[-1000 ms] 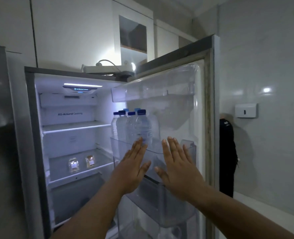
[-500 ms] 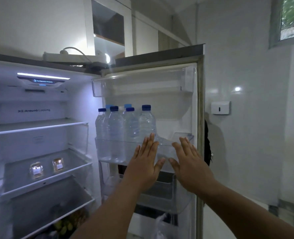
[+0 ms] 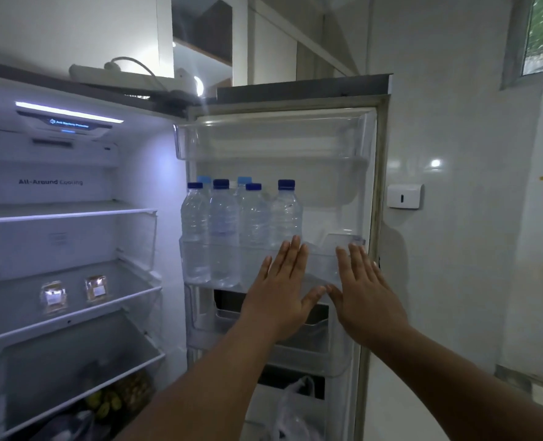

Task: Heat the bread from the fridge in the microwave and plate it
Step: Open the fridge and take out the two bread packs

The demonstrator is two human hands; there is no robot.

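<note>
Left hand (image 3: 284, 289) and right hand (image 3: 364, 292) flat, fingers straight, thumbs nearly touching, raised before the open fridge door (image 3: 343, 186). Bottles (image 3: 238, 230) just left of them. Bread not identifiable.

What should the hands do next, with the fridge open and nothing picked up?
Probably move the left hand leftward to the packets on the middle shelf. Both it and the right hand are flat, holding nothing, before the door bin, which shows only bottles. The packets look most like bread, though that is uncertain.
</note>
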